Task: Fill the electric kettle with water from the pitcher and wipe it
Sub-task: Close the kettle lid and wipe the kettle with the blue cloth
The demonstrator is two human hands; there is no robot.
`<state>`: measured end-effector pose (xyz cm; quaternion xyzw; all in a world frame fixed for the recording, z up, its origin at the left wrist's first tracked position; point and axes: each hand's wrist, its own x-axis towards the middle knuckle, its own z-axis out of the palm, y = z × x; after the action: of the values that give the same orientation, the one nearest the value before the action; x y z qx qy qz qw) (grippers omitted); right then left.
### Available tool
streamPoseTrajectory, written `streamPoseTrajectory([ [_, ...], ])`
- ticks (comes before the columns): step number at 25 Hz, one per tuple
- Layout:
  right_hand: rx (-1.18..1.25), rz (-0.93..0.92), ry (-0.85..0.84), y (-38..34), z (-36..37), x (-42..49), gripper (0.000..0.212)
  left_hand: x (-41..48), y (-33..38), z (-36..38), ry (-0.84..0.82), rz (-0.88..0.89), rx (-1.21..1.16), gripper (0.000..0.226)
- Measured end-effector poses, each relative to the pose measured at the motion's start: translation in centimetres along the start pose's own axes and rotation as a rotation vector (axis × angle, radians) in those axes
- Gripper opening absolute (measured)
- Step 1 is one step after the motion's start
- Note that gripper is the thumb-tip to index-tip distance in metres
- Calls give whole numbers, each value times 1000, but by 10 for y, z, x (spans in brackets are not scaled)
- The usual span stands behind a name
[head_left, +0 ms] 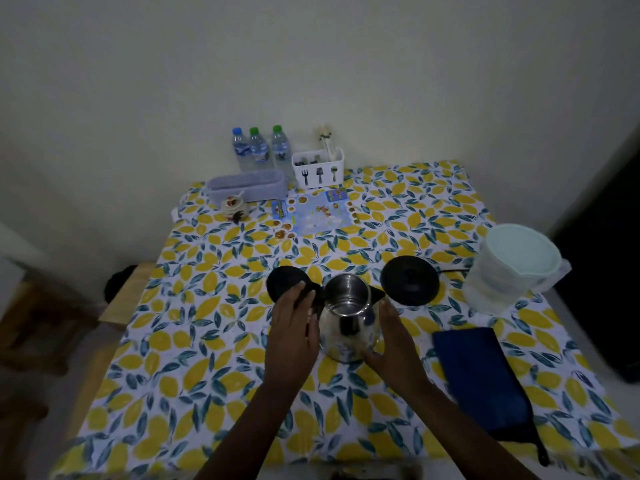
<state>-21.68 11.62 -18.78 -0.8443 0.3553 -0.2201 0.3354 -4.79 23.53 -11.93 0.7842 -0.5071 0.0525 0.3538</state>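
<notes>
At frame centre, the steel electric kettle point(348, 320) stands with its lid point(289, 283) flipped open. The left hand point(292, 332) grips its handle side; the right hand point(391, 344) cups its right wall, fingers spread. The lidded pitcher point(512, 271) sits right, the blue cloth point(479, 375) lower right.

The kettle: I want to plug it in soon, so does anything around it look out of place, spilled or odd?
No spill shows. The kettle stands on the tablecloth, off its black base, which lies behind it to the right. Its lid is flipped open. The pitcher still wears its lid.
</notes>
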Motion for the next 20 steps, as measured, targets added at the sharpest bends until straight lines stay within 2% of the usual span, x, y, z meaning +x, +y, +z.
streamPoseTrajectory([
  [2,11,37,32,-11,6,4,100,5,-7,-9,83,-17,15,46],
  [3,11,48,41,-14,9,5,101,8,-11,-13,129,-91,-24,53],
  [5,9,78,40,-19,13,3,103,14,-17,-20,144,-315,-274,65],
  [6,4,89,40,-20,13,3,103,17,-19,-22,94,-384,-411,67],
  [7,-1,93,40,-19,13,2,102,19,-19,-23,49,-377,-501,66],
  [9,-25,80,42,-17,13,1,99,27,-14,-23,-6,-235,-501,61],
  [12,-47,79,43,-14,12,3,99,51,5,-11,-109,-14,-346,57],
  [15,-12,73,40,-14,10,6,103,67,22,13,-295,179,-199,53],
  [18,15,74,40,-9,11,8,104,68,22,38,-484,226,-43,60],
  [20,34,79,26,-4,14,9,103,66,17,49,-513,228,23,66],
])
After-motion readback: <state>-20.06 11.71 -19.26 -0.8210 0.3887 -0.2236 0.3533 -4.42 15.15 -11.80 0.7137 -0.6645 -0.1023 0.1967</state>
